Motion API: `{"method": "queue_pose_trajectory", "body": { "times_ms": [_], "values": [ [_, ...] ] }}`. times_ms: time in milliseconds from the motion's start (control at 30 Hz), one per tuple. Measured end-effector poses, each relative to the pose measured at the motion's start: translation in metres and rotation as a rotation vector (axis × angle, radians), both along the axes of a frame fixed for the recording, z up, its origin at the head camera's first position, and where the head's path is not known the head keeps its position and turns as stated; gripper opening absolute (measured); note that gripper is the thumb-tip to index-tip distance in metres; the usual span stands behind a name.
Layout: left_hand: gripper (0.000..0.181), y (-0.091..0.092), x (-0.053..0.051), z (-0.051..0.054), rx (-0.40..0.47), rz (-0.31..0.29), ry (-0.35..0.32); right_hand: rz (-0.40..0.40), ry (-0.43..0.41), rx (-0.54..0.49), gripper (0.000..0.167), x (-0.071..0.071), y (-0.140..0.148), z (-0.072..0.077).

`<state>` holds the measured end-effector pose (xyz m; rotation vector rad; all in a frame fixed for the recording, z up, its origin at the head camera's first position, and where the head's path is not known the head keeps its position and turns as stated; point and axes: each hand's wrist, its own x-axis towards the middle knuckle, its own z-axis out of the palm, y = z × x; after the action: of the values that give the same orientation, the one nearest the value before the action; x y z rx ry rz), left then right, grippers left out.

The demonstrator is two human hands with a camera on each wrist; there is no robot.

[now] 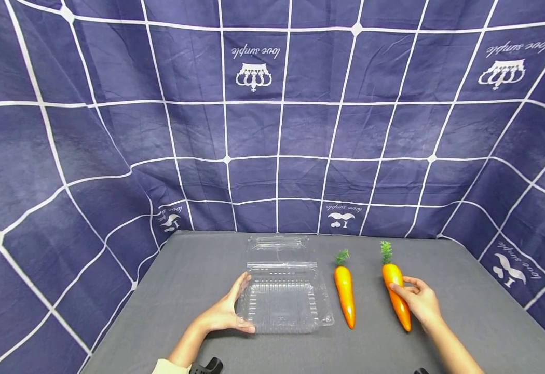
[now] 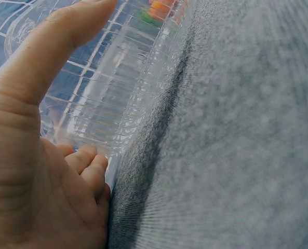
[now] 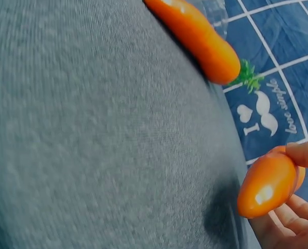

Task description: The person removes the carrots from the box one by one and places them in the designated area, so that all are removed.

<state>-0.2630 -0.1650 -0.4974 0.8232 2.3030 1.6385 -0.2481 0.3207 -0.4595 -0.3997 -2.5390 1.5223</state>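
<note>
A clear plastic clamshell box (image 1: pixel 282 306) sits on the table with its lid (image 1: pixel 279 249) folded back. My left hand (image 1: pixel 229 307) holds the box by its left side, thumb at the near corner and fingers farther back; the thumb (image 2: pixel 55 46) stretches along the box (image 2: pixel 128 83) in the left wrist view. To the right of the box lies one orange carrot (image 1: pixel 344 296) with a green top. A second carrot (image 1: pixel 396 296) is gripped around its middle by my right hand (image 1: pixel 419 301), thumb on top. In the right wrist view this carrot (image 3: pixel 268 187) points its tip at the camera.
The grey tabletop (image 1: pixel 160 301) carries the box and carrots. A dark blue cloth (image 1: pixel 254 130) with white lines hangs behind it and along both sides. A black strap (image 1: pixel 207 366) shows at the left wrist.
</note>
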Motion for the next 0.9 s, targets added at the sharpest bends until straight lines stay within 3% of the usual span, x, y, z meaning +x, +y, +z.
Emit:
{"method": "queue_pose_trajectory", "body": {
  "times_ms": [500,900],
  "values": [
    [0.131,0.0,-0.002,-0.002,-0.01,0.004,-0.002,0.007,-0.027,0.094,0.063,-0.015,0.013,-0.011],
    [0.131,0.0,-0.001,-0.001,0.007,-0.006,-0.017,0.011,-0.019,0.309,0.059,-0.022,0.015,-0.01]
  ]
}}
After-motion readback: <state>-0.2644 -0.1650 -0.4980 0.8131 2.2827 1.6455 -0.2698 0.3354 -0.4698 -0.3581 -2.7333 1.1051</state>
